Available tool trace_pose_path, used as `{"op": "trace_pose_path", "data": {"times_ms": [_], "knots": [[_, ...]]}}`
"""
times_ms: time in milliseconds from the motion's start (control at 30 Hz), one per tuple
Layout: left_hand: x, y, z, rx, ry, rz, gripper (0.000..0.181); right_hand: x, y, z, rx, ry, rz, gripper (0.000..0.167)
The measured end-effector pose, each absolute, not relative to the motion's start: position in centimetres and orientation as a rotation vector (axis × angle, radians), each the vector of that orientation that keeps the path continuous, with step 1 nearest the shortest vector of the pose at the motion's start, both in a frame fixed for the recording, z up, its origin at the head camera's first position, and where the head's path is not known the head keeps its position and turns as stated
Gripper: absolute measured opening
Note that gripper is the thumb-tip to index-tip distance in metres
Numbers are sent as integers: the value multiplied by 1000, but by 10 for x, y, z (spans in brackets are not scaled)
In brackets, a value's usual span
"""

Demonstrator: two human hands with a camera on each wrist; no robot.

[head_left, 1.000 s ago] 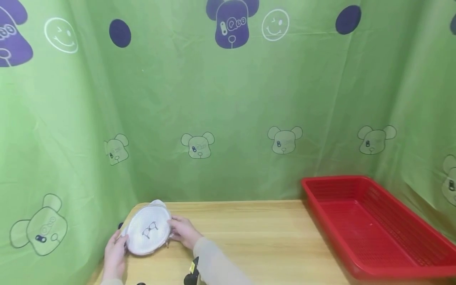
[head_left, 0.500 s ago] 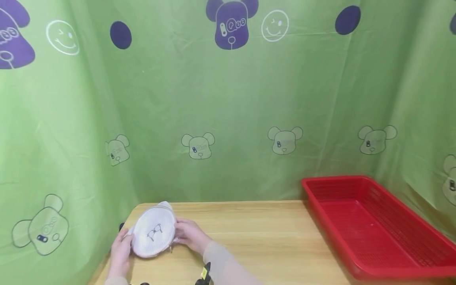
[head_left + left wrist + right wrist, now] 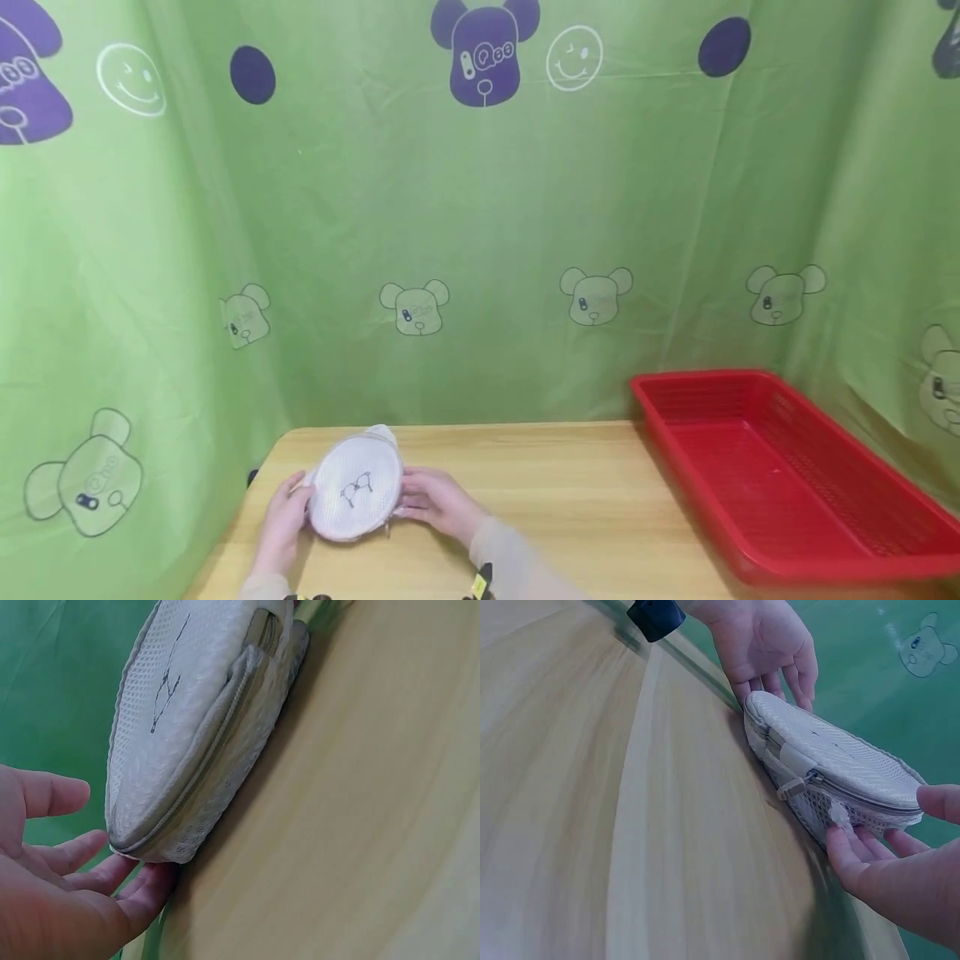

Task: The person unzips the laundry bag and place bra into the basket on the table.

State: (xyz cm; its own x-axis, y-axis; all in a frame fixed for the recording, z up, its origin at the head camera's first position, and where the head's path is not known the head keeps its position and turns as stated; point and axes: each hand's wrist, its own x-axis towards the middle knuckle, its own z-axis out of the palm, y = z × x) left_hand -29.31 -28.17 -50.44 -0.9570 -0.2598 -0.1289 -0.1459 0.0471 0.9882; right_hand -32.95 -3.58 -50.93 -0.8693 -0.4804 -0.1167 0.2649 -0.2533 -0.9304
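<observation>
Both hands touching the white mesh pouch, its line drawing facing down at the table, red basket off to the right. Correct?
Not quite: the line drawing faces up, not down; the head view shows it. The rest stands: left hand and right hand touching the white mesh pouch, red basket off to the right.

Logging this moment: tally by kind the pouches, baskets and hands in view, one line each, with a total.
White mesh pouch: 1
Red basket: 1
Left hand and right hand: 2
Total: 4
</observation>
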Motion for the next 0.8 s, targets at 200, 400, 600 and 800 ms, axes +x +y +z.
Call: {"op": "trace_pose_path", "data": {"times_ms": [200,400,600,800], "knots": [[-298,-257,-505,378,-2282,-2005,61,-325,-11,-511,-233,1549,-2166,48],[-301,-232,-506,331,-2386,-1909,61,-318,12,-510,-234,1558,-2153,50],[-300,-210,-504,285,-2437,-1862,59,-310,36,-508,-242,1546,-2165,52],[-298,-189,-503,198,-2472,-1843,58,-304,64,-508,-259,1508,-2186,51]]}}
